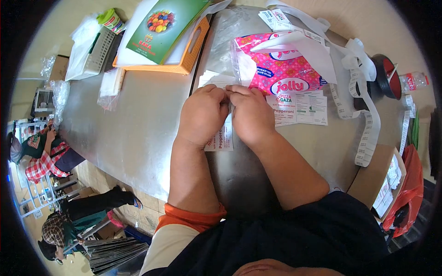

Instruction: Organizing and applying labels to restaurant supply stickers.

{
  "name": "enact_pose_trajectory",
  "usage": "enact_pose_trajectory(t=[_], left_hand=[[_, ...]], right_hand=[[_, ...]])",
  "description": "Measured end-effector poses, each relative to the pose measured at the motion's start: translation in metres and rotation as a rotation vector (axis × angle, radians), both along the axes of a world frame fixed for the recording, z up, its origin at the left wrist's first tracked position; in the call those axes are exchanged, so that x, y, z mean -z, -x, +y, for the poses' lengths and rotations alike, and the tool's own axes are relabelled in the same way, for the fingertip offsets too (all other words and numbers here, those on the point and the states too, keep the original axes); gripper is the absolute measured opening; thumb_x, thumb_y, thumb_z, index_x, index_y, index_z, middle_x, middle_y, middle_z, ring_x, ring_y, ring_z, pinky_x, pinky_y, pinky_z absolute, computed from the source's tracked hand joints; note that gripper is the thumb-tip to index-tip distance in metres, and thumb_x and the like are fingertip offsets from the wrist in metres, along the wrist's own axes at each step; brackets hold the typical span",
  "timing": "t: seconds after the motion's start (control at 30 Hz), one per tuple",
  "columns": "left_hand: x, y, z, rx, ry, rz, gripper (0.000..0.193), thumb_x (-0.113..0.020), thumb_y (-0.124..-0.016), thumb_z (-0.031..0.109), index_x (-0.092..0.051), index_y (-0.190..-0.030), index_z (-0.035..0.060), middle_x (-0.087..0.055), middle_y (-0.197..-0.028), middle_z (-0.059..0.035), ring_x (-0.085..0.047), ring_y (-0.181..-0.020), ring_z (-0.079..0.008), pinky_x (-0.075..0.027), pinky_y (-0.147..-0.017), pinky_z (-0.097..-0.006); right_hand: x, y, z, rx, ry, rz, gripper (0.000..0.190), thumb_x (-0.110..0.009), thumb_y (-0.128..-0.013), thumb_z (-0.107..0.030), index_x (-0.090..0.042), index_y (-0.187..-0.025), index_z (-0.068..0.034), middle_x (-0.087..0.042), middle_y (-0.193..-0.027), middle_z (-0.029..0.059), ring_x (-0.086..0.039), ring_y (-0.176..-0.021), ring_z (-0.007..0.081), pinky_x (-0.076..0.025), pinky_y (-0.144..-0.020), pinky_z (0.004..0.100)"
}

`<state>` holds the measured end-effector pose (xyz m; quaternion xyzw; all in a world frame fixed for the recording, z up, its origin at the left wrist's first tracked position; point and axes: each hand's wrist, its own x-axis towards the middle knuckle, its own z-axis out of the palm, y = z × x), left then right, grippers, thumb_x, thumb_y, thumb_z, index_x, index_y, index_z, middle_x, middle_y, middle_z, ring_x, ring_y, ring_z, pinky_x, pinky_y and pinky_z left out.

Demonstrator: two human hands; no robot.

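My left hand (pixel 203 114) and my right hand (pixel 253 115) meet over the steel table, fingertips pinched together. Between them a white printed label (pixel 226 138) with red and green print extends towards me; the fingers cover its upper part. Just beyond my fingertips lies a pile of white labels (pixel 212 78). To the right of my right hand, more printed labels (pixel 300 108) are fanned out, partly under a pink flowered plastic tissue pack (pixel 286 69). White tissue sticks out of that pack.
An orange basket (pixel 188 63) holds a green printed folder (pixel 165 31); a white basket (pixel 98 51) stands further left. A strip of printed stickers (pixel 367 138) curls at right near a black-and-red bowl (pixel 388 77). A cardboard box (pixel 371 179) sits at the right edge. Two people are at left.
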<state>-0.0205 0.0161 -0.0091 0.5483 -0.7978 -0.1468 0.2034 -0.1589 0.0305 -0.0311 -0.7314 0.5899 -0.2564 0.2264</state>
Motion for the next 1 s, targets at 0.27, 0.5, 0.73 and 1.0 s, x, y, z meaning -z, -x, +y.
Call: enact_pose_trajectory(t=[0.27,0.5,0.73,1.0], left_hand=[[0.003,-0.006,-0.004,0.031,-0.080,0.071,0.011,-0.062,-0.078,0.007,-0.062,-0.085,-0.0003,-0.061,-0.083,-0.0171,-0.059,-0.082,-0.0366,-0.047,-0.074,-0.0441],[-0.003,-0.006,-0.002,0.031,-0.137,0.121,0.008,-0.060,-0.080,0.008,-0.060,-0.081,0.0004,-0.062,-0.085,-0.0177,-0.059,-0.085,-0.0382,-0.047,-0.076,-0.0462],[-0.009,-0.006,0.002,0.041,-0.160,0.124,0.007,-0.060,-0.080,0.007,-0.060,-0.082,0.0003,-0.061,-0.084,-0.0175,-0.058,-0.085,-0.0378,-0.047,-0.076,-0.0454],[-0.016,-0.010,0.008,0.082,-0.193,0.103,0.009,-0.060,-0.080,0.005,-0.059,-0.086,-0.0008,-0.058,-0.082,-0.0170,-0.057,-0.081,-0.0353,-0.045,-0.072,-0.0414]], right_hand=[[-0.009,0.001,0.002,0.017,-0.064,0.029,0.039,-0.048,-0.083,-0.006,-0.068,-0.116,-0.011,-0.062,-0.127,-0.0014,-0.057,-0.102,0.0269,-0.050,-0.090,0.0353],[-0.007,0.004,0.001,0.002,-0.063,0.018,0.035,-0.048,-0.086,-0.012,-0.066,-0.116,-0.012,-0.060,-0.125,-0.0021,-0.057,-0.104,0.0289,-0.053,-0.086,0.0378],[-0.006,0.004,0.001,0.019,-0.063,0.007,0.035,-0.049,-0.085,-0.012,-0.066,-0.115,-0.011,-0.061,-0.124,-0.0022,-0.057,-0.103,0.0291,-0.053,-0.085,0.0378],[-0.007,0.005,0.002,0.010,-0.057,-0.012,0.036,-0.049,-0.085,-0.012,-0.065,-0.117,-0.011,-0.060,-0.125,-0.0016,-0.057,-0.103,0.0292,-0.053,-0.086,0.0379]])
